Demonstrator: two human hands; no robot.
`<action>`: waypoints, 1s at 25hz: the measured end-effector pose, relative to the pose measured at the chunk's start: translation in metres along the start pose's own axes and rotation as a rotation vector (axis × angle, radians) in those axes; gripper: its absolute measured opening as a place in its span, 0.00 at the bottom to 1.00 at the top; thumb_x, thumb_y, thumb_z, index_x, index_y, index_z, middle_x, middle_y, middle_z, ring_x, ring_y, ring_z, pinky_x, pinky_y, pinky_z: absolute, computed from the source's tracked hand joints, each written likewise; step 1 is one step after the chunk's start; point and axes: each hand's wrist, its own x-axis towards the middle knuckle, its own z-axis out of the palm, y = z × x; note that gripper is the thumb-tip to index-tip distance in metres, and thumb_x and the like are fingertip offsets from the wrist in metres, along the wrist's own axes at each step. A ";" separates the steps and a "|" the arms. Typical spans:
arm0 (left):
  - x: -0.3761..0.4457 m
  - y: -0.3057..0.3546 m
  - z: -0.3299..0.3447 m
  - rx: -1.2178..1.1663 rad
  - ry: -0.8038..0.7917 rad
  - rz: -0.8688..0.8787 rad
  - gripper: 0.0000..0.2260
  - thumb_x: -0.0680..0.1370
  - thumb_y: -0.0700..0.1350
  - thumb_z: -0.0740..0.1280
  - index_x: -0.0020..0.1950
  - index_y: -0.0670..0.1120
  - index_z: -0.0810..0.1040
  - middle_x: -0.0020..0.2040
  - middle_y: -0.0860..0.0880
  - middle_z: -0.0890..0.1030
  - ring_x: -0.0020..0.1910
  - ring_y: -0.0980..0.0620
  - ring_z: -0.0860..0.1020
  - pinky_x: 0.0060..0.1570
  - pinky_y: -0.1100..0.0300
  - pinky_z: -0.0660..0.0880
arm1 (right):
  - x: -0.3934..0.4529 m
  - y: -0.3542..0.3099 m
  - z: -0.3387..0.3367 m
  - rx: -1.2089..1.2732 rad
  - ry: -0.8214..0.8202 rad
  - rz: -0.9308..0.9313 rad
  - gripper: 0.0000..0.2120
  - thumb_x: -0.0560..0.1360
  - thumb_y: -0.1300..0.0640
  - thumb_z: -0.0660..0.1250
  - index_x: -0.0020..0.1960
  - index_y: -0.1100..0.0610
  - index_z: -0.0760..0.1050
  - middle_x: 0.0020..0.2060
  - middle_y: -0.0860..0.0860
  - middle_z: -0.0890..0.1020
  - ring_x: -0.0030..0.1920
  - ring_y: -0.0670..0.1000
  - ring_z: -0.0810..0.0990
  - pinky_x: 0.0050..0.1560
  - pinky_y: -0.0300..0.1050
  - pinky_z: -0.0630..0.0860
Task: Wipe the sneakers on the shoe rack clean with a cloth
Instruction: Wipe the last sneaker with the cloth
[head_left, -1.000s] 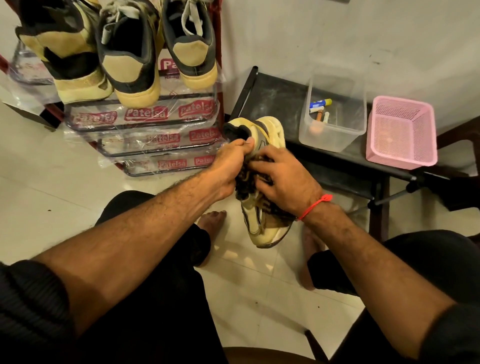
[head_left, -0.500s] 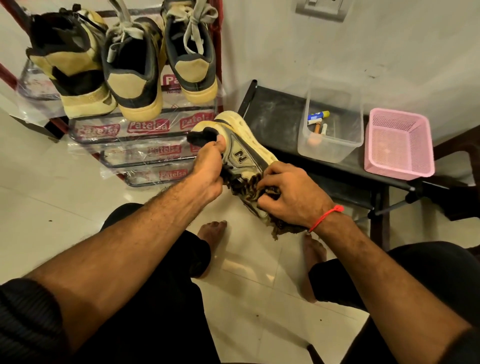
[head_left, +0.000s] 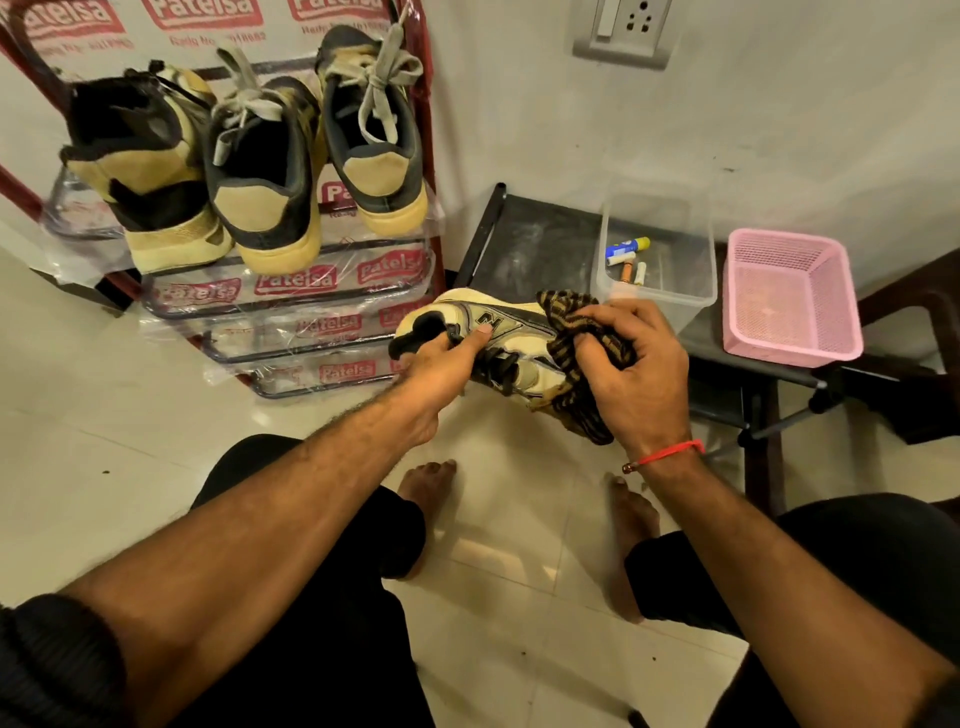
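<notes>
One sneaker (head_left: 498, 338) is off the rack and in hand; three more (head_left: 260, 171) sit on the shoe rack (head_left: 291, 306) up and to the left of the left hand (head_left: 441, 358). Whether those three have already been wiped cannot be told from their look — so the job seems to be somewhere in the middle, with this shoe being cleaned now and a return to the rack to follow.

That left hand grips the held sneaker at its heel collar, thumb laid flat along the side panel near the logo and the other fingers curled under and hidden. The right hand (head_left: 631, 374) is closed around a bunched brown striped cloth (head_left: 582, 332), pressing it against the toe end of the shoe.

The sneaker is held in the air between the two hands, above the person's bare feet. Its long axis runs roughly left to right — heel at the left hand, toe under the cloth at the right, dipping a little toward the toe. It is tipped so the side panel and laces face up toward the camera, the pale sole turned away toward the rack.
</notes>
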 end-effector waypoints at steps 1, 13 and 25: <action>0.003 -0.003 0.001 0.224 0.079 0.046 0.18 0.80 0.66 0.62 0.60 0.54 0.78 0.62 0.50 0.66 0.62 0.50 0.67 0.63 0.50 0.70 | 0.002 0.001 -0.001 0.015 0.009 0.020 0.10 0.73 0.60 0.69 0.53 0.56 0.83 0.49 0.49 0.79 0.50 0.41 0.78 0.57 0.40 0.77; 0.010 -0.001 -0.009 0.480 0.173 0.461 0.23 0.84 0.61 0.58 0.44 0.44 0.80 0.39 0.50 0.80 0.37 0.56 0.77 0.35 0.66 0.70 | 0.010 0.010 -0.001 -0.001 0.004 0.110 0.09 0.75 0.62 0.70 0.54 0.58 0.82 0.49 0.47 0.78 0.51 0.45 0.79 0.55 0.32 0.75; 0.017 -0.008 -0.013 0.133 -0.078 0.501 0.16 0.81 0.59 0.64 0.51 0.48 0.82 0.47 0.43 0.86 0.44 0.48 0.83 0.47 0.53 0.80 | 0.006 0.007 0.008 -0.274 -0.471 -0.233 0.12 0.76 0.60 0.69 0.58 0.52 0.81 0.55 0.49 0.79 0.57 0.51 0.76 0.62 0.50 0.74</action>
